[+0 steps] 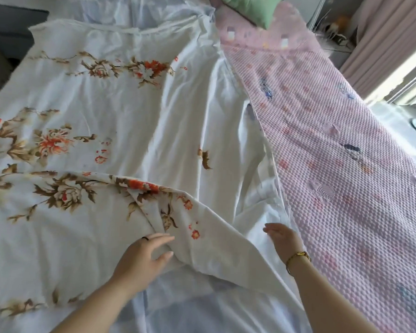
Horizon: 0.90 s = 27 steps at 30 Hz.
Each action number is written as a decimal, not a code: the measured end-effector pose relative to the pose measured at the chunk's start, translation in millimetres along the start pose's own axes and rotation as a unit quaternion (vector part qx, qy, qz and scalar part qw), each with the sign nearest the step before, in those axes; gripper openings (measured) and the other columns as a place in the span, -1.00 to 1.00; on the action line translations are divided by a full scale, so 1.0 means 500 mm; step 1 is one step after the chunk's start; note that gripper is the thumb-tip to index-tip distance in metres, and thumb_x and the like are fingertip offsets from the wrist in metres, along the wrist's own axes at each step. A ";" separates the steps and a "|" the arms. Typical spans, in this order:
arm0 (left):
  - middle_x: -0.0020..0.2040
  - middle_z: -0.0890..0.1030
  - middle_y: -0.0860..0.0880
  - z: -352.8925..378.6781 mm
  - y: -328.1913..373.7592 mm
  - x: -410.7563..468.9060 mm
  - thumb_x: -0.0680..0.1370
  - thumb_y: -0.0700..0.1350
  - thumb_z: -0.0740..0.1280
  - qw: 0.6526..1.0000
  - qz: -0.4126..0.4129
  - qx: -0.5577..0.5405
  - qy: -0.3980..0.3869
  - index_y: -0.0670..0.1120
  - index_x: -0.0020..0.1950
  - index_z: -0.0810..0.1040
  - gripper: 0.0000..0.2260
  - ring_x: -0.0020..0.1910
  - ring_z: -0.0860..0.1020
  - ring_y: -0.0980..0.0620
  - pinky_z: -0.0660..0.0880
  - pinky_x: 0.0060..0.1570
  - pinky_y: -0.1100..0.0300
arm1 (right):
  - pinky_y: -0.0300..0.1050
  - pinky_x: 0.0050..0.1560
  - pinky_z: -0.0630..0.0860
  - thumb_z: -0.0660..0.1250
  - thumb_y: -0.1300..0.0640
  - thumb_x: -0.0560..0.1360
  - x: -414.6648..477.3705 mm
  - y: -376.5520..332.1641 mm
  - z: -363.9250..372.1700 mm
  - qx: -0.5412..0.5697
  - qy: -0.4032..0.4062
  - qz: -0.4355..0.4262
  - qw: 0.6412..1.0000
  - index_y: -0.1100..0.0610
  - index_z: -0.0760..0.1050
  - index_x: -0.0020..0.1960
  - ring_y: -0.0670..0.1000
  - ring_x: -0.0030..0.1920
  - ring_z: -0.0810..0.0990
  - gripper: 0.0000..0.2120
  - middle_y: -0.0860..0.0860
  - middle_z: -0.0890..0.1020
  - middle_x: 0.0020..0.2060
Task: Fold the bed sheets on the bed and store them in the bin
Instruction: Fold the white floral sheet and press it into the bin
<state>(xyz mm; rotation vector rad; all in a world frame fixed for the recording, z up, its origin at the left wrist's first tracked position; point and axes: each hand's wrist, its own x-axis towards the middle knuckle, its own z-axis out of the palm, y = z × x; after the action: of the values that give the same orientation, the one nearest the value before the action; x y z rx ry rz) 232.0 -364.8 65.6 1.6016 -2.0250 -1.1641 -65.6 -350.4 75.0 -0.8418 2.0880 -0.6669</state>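
At lower centre, the left hand [142, 258] rests on the turned-back corner of the sheet [120, 111], grip loose and unclosed, the right hand [282, 239] flat and empty just beside, while the sheet's length stretches away toward the upper left.

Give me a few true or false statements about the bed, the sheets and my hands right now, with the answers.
1. The left hand rests on a turned-over fold of the floral sheet. True.
2. The green pillow lies right beside the right hand. False: it lies at the far end of the bed, away from both hands.
3. A gold bracelet is on the right wrist. True.
4. The pink textured cover lies left of the floral sheet. False: it lies to its right.
5. The floral sheet is already folded into a small square. False: it is mostly spread out over the bed.
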 end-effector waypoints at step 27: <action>-0.57 0.48 0.19 0.315 0.250 0.225 0.26 0.05 0.07 0.871 0.249 0.362 -0.221 0.14 -0.52 0.56 -0.70 -0.45 0.52 0.26 0.28 0.06 0.23 | -0.41 -0.39 0.41 0.10 0.31 0.55 0.333 0.118 -0.179 -0.106 -0.177 -0.049 0.977 0.10 0.52 0.19 -0.14 -0.35 0.46 -0.68 0.08 0.55 0.18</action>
<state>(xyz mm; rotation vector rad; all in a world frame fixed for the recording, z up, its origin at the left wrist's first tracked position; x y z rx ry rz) 6.5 -398.7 34.2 0.9447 -3.1942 -0.6245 -238.1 -420.8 8.2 -1.1005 1.8204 -0.3168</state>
